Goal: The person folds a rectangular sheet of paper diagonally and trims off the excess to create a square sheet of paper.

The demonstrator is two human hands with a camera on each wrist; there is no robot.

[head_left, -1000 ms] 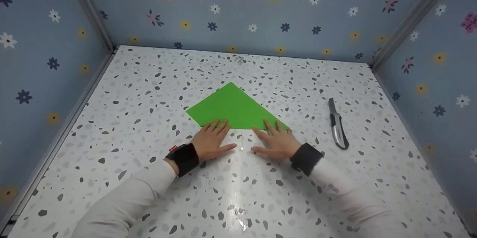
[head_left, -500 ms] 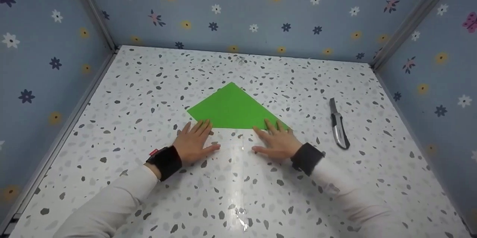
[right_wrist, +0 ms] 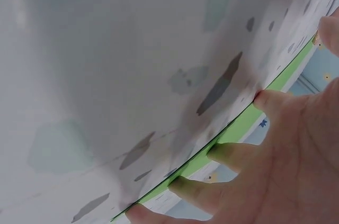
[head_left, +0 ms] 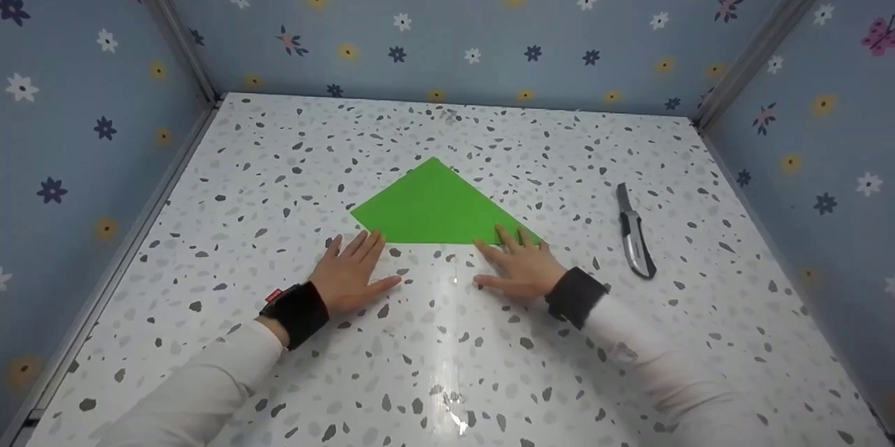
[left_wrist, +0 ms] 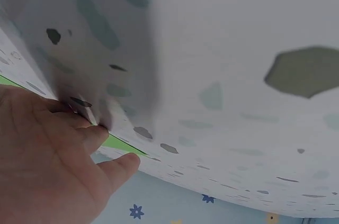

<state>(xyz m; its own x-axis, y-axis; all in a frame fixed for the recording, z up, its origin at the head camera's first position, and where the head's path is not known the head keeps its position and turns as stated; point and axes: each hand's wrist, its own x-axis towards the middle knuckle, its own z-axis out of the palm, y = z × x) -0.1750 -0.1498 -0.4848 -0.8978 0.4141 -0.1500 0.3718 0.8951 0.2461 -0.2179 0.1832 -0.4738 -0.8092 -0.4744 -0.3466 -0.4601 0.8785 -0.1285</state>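
Note:
A green sheet of paper (head_left: pixel 433 206), folded along its straight near edge, lies flat on the speckled table with a point facing away. My left hand (head_left: pixel 351 271) is at the paper's near left corner, fingers straight and fingertips at the edge. In the left wrist view, the left hand (left_wrist: pixel 58 155) is palm down beside the green edge. My right hand (head_left: pixel 521 266) rests its spread fingertips on the near edge at the right corner. The right wrist view shows the fingertips of the right hand (right_wrist: pixel 275 155) along the green paper's edge (right_wrist: pixel 249 118).
A utility knife (head_left: pixel 635 233) with black and silver handle lies to the right of the paper, its blade end pointing away. Blue flowered panels (head_left: pixel 461 20) wall the white speckled table (head_left: pixel 447 356) at the back and both sides.
My left hand has slid left along the paper's near edge, from near its middle to the left corner. The right hand and the paper have stayed in place.

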